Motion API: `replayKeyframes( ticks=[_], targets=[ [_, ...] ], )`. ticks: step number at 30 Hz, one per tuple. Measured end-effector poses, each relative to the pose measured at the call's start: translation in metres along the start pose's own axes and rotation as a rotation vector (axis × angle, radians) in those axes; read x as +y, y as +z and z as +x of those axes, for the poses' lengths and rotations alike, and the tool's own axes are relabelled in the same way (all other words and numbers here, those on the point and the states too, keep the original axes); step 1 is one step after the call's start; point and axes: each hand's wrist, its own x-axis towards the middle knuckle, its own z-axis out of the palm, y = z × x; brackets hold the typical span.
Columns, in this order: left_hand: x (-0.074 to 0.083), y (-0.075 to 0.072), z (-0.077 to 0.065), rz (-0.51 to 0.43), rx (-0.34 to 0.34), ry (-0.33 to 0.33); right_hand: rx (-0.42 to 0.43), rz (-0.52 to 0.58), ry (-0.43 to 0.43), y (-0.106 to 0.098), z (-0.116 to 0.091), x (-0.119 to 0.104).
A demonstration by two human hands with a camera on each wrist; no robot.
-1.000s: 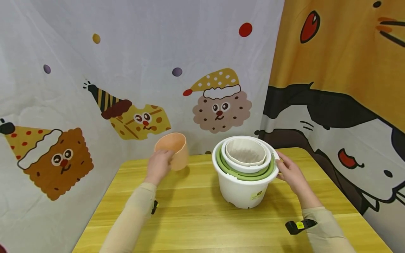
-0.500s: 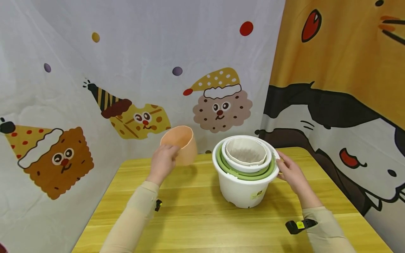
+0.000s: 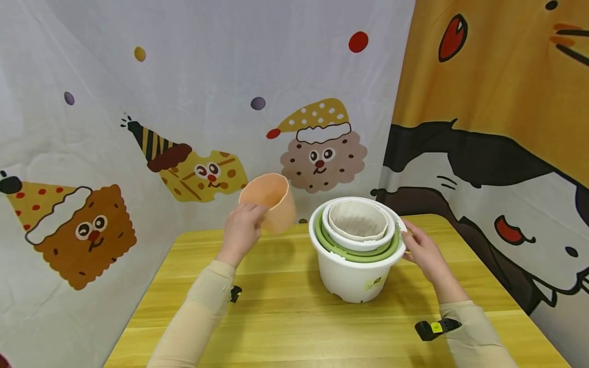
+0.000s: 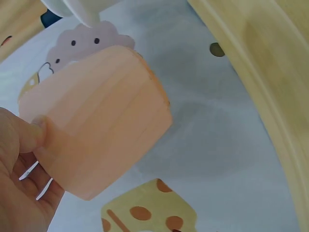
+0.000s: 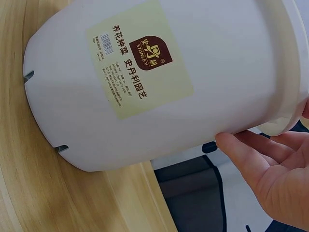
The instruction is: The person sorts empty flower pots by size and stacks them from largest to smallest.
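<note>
A peach-coloured flowerpot (image 3: 278, 210) is up off the table at the back, its mouth tilted toward me. My left hand (image 3: 242, 227) grips its near left side, with the thumb (image 4: 35, 133) on the outer wall in the left wrist view. Right of it stands a large white flowerpot (image 3: 346, 278), upright on the table. Nested in it are a green pot (image 3: 356, 256), a smaller white pot (image 3: 361, 246) and an off-white pot (image 3: 358, 220). My right hand (image 3: 425, 253) holds the large pot's right side at the rim; its other fingertips are partly hidden.
The wooden table (image 3: 276, 327) ends close behind the pots, against a white cartoon-printed curtain (image 3: 207, 76). Another printed curtain (image 3: 506, 92) hangs along the right side. A label (image 5: 140, 58) is stuck on the large pot's wall.
My left hand has lifted the peach flowerpot and carried it rightward, nearer the nested pots. The right hand and the white flowerpot have stayed in place.
</note>
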Motion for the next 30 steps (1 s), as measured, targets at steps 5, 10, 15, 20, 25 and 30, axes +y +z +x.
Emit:
replayKeyframes(
  ticks=[5, 10, 15, 20, 25, 30],
  targets=[
    [0.005, 0.001, 0.006, -0.020, 0.091, 0.072, 0.001, 0.004, 0.007, 0.000, 0.000, 0.001],
    [0.011, 0.001, 0.012, -0.035, 0.130, 0.109, 0.005, 0.000, 0.021, 0.000, 0.000, 0.000],
    [0.018, -0.002, 0.018, -0.049, 0.115, 0.118, 0.003, 0.007, 0.020, 0.000, 0.000, -0.001],
    [0.023, -0.004, 0.023, -0.060, 0.126, 0.126, -0.002, 0.026, 0.005, 0.000, 0.000, 0.000],
    [0.029, -0.006, 0.031, -0.073, 0.133, 0.128, -0.005, 0.038, -0.006, 0.000, 0.001, 0.002],
    [0.038, -0.010, 0.040, -0.094, 0.150, 0.151, -0.012, 0.044, -0.011, 0.000, 0.000, 0.002]
  ],
)
